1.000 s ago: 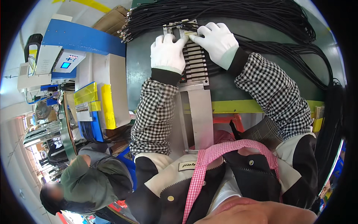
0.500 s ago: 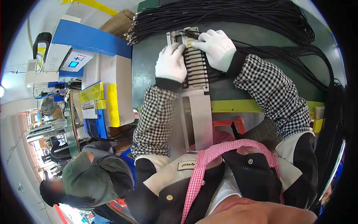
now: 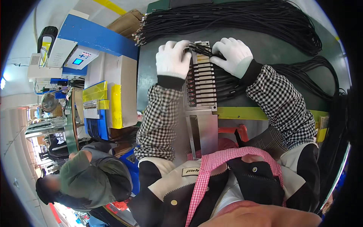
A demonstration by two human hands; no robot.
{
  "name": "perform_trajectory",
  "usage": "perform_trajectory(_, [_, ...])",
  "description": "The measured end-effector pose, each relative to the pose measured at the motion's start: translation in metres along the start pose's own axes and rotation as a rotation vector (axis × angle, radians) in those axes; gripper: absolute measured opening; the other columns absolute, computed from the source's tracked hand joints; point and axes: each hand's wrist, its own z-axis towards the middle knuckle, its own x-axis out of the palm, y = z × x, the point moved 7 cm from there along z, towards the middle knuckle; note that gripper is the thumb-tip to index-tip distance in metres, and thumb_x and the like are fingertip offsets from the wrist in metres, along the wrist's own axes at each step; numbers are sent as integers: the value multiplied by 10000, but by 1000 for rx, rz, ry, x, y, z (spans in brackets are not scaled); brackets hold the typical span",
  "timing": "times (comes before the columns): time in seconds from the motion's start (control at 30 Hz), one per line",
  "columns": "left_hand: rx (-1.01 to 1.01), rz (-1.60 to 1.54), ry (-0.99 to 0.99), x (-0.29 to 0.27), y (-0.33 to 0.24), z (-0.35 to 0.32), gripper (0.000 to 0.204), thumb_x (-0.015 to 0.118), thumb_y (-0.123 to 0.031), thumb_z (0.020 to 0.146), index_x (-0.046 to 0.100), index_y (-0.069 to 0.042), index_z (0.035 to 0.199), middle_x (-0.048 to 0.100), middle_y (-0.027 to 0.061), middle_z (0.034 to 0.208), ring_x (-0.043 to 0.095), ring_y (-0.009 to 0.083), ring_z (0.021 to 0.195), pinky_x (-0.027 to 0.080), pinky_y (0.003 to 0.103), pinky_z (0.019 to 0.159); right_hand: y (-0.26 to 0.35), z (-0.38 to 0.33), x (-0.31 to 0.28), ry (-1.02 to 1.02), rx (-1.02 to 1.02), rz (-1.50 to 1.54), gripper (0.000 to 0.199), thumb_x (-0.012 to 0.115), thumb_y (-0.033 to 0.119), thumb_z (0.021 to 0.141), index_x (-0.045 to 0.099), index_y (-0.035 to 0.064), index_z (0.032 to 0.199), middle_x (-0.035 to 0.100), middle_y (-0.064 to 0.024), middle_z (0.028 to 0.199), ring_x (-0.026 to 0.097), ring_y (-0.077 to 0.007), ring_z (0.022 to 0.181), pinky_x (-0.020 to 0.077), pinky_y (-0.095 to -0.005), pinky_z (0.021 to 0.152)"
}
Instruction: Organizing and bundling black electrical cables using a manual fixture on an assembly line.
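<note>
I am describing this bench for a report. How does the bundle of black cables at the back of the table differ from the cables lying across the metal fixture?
The back bundle of black cables is thick and piled loosely, untouched; the cables on the slotted metal fixture are few, laid side by side in separate rows. The left hand and right hand touch only the fixture's cables. Both are thin and black.

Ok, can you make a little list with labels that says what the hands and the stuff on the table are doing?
Left hand: white glove, resting on the left edge of the metal jig, fingers at its top end
Right hand: white glove, pinching a black cable at the top of the jig
Jig: grey, slotted, cable ends lying in its rows
Cable bundle: big black heap along the far side of the green table
Sleeves: black-and-white check
Nearby: another person lower left, blue and white machine on the left
</note>
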Motion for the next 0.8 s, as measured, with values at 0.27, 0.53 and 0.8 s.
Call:
perform_trajectory(0.27, [154, -31, -61, -2, -10, 14, 139, 655, -139, 718, 630, -122, 854, 620, 14, 872, 541, 236, 818, 436, 329, 717, 11, 5, -18, -383, -179, -51, 253, 641, 268, 780, 644, 121, 986, 605, -11, 847, 552, -208, 781, 434, -318, 742])
perform_trajectory(0.53, [417, -253, -190, -35, -25, 8, 161, 685, -147, 711, 634, -131, 862, 608, 16, 816, 528, 197, 779, 411, 314, 711, 13, 19, -5, 128, -36, 598, 236, 585, 300, 862, 657, 84, 919, 600, -19, 689, 533, -162, 614, 434, -277, 611])
perform_trajectory(0.8, [-127, -1051, 361, -10, -3, -6, 156, 742, -92, 736, 651, -52, 856, 614, 16, 766, 531, 112, 712, 412, 230, 664, 28, 1, 2, 697, 442, 1307, 348, 514, 296, 939, 640, -20, 868, 552, -48, 561, 426, -93, 423, 344, -208, 406])
